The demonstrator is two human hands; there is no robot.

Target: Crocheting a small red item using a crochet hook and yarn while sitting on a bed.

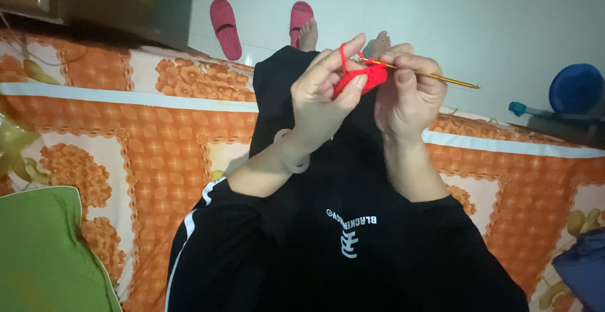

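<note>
orange bedspread (157, 154) | left hand (321, 94) pinches red crochet (372, 75) | right hand (409, 94) grips hook (441, 79) | pink slippers (225, 27) beyond

Left hand (324, 91) raised, forearm bare, fingers pinched closed, index finger extended upward. Right hand (409, 91) raised beside it, knuckles up, fingers curled closed; the 2 hands nearly touch.

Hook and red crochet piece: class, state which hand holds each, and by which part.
Right hand grips the hook at mid-shaft. Left hand pinches the red piece at its lower edge.
</note>
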